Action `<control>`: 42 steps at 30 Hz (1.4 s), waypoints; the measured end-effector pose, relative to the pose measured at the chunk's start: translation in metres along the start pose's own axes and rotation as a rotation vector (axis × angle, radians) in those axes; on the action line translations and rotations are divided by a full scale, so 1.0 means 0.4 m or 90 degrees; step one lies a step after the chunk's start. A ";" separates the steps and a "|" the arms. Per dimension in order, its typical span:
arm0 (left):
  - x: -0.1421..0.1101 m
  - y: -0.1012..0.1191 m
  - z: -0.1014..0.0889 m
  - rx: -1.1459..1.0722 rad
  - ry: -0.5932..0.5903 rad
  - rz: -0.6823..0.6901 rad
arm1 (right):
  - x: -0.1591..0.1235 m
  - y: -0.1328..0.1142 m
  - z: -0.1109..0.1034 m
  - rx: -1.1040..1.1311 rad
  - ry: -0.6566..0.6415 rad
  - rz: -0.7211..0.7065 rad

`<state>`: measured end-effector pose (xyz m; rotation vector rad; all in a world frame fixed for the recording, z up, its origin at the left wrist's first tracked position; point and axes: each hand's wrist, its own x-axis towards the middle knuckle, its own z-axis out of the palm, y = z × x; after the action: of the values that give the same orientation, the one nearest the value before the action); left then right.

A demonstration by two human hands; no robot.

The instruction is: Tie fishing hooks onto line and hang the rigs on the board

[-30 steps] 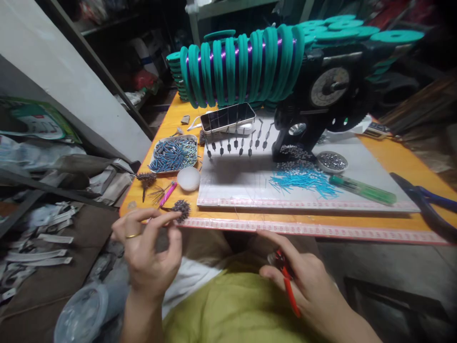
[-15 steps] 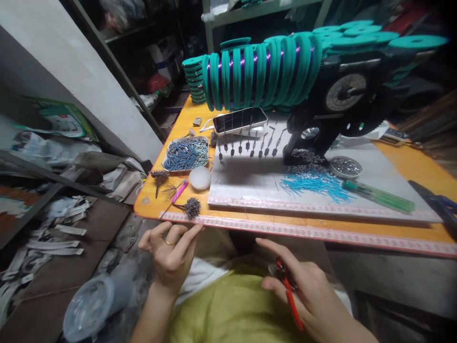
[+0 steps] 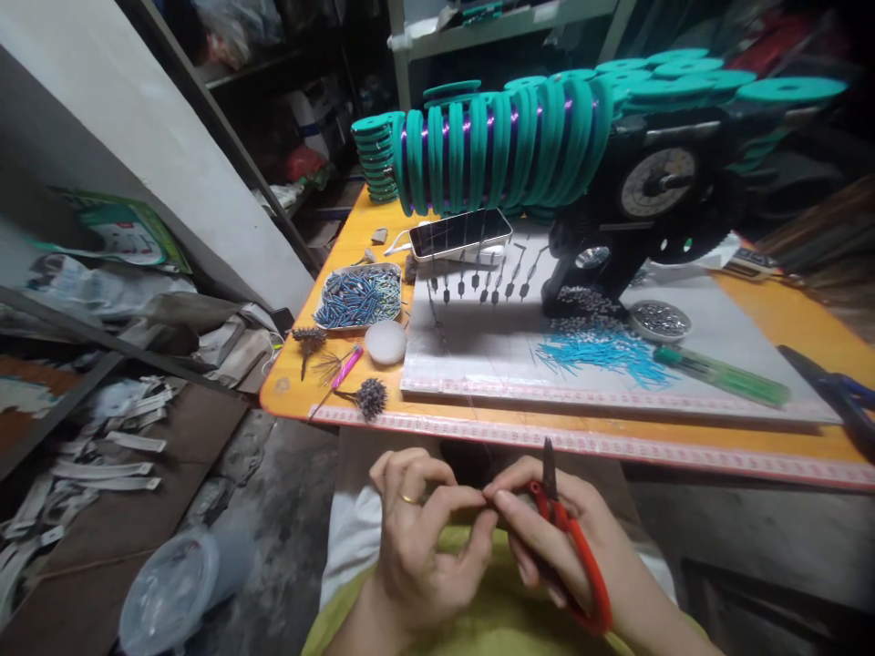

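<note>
My left hand [image 3: 427, 538] is just off the table's front edge, above my lap. Its thumb and index finger pinch together on something too small to make out, tip to tip with my right hand. In my right hand [image 3: 540, 528] a pair of red-handled scissors [image 3: 600, 588] rests across the palm, dark blades pointing up. The right thumb and index finger also meet in a pinch at the left fingertips. Fine strands run down over the table edge above the hands. Small dark weights [image 3: 484, 297] hang on thin lines below a row of green spools [image 3: 502, 150] with purple wire.
Left on the yellow table [image 3: 291, 378] are a tray of blue pieces [image 3: 355, 299], a round white lump [image 3: 386, 342], a pink-handled tool [image 3: 348, 366] and a dark spiky cluster [image 3: 371, 398]. Blue tubes [image 3: 608, 355], a green screwdriver-like tool [image 3: 725, 375] and a metal-filled bowl [image 3: 660, 321] lie right.
My left hand has come right and down from the table edge to meet my right hand. The scissors have turned, blades now upward. One hanging weight at the left end has shifted.
</note>
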<state>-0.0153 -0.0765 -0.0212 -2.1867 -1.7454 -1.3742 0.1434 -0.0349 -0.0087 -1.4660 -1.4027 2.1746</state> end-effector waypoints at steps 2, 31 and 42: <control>-0.002 -0.007 0.006 -0.092 0.032 0.037 | -0.007 -0.001 -0.005 -0.029 0.025 -0.014; 0.161 -0.014 0.092 0.067 -0.175 0.158 | 0.012 0.073 -0.113 -0.547 0.526 -0.611; 0.188 -0.003 0.105 0.112 -0.294 0.072 | 0.010 0.103 -0.108 -0.618 0.555 -0.618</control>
<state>0.0079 0.0036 0.0003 -2.5948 -1.7418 -0.6961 0.1899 -0.0290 -0.0461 -1.1793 -2.1290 0.1806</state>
